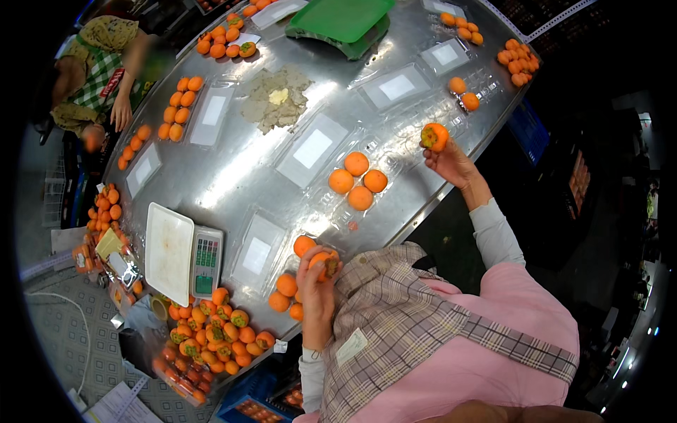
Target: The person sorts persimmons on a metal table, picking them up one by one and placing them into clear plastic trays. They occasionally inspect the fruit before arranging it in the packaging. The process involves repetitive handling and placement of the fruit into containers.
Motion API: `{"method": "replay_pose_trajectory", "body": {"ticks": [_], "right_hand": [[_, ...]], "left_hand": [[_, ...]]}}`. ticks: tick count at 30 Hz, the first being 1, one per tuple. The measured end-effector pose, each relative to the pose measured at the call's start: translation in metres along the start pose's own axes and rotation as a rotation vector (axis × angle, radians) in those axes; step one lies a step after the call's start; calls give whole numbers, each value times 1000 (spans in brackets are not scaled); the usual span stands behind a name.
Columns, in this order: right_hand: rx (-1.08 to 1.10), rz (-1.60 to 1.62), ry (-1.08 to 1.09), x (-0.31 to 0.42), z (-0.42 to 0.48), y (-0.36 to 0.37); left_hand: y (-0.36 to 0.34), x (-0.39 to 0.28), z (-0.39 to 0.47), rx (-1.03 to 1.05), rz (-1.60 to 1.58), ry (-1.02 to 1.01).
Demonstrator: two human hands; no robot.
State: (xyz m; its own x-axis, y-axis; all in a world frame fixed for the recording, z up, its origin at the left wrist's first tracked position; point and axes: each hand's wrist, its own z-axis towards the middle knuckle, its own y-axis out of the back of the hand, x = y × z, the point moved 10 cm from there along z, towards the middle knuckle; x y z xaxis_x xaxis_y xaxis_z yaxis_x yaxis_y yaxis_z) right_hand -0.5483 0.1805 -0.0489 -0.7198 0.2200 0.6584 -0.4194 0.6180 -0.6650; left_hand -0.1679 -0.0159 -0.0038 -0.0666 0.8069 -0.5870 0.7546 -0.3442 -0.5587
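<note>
My left hand [316, 296] is closed around an orange persimmon [321, 265], its leafy calyx facing my apron. Several persimmons [286, 284] lie beside and below that hand. Raised over the right edge of the metal table [232, 164], my right hand [451, 163] grips another persimmon [435, 137] with its calyx showing. Between my hands, several persimmons [360, 198] sit together in a clear plastic tray [322, 196]. Flat clear packs with white labels [312, 148] lie farther in on the table.
A digital scale [207, 259] with a white pan [169, 254] stands at left, a persimmon heap [211, 338] below it. A green-topped scale [338, 18] stands at the far side. Another person [100, 79] is at upper left. Blue crates [248, 396] sit below the table edge.
</note>
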Motion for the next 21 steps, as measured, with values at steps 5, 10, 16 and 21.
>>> {"method": "replay_pose_trajectory", "body": {"ticks": [5,10,16,21], "right_hand": [[223,318,-205,-56,-5,-78],[274,296,-311,-100,-13,-122],[407,-142,-247,-102,-27,-184],[531,-456,-173,-106,-31,-219]], "left_hand": [[-8,4,2,80,29,12],[-21,4,3,82,135,24],[-49,2,6,187,193,31],[-60,-1,4,219,225,83]]}}
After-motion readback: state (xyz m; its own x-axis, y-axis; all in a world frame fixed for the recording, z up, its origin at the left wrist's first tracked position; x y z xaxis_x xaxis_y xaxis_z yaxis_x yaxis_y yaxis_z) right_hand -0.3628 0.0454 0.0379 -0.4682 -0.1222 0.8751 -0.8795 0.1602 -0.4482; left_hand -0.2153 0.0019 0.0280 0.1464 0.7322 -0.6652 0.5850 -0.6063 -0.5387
